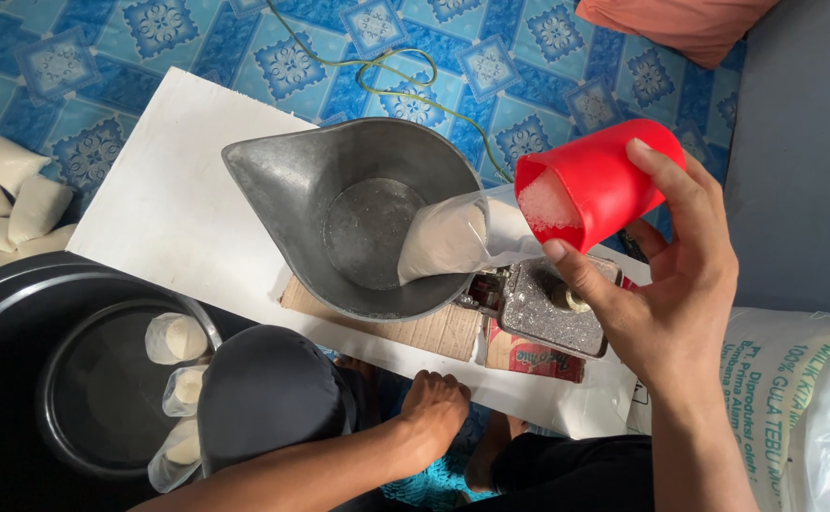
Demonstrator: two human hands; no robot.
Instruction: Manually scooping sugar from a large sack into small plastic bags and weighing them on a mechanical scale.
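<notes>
My right hand (pixel 666 303) grips a red plastic cup (pixel 605 180), tilted on its side with white sugar showing at its mouth. The cup's mouth meets the open end of a clear plastic bag (pixel 448 237), partly filled with sugar. The bag lies slanted inside a grey metal pan (pixel 339 190) with a spout. The pan sits on a small metal scale (pixel 538 313). My left hand (pixel 434 408) rests with its fingers curled at the near edge of the white board (pixel 168 209), holding nothing that I can see.
A black basin (pixel 17 313) at lower left holds filled clear bags (pixel 176 338). More filled bags (pixel 7 190) lie on the blue patterned floor at far left. A white sack (pixel 785 379) stands at right. A green cord (pixel 396 81) loops behind the pan.
</notes>
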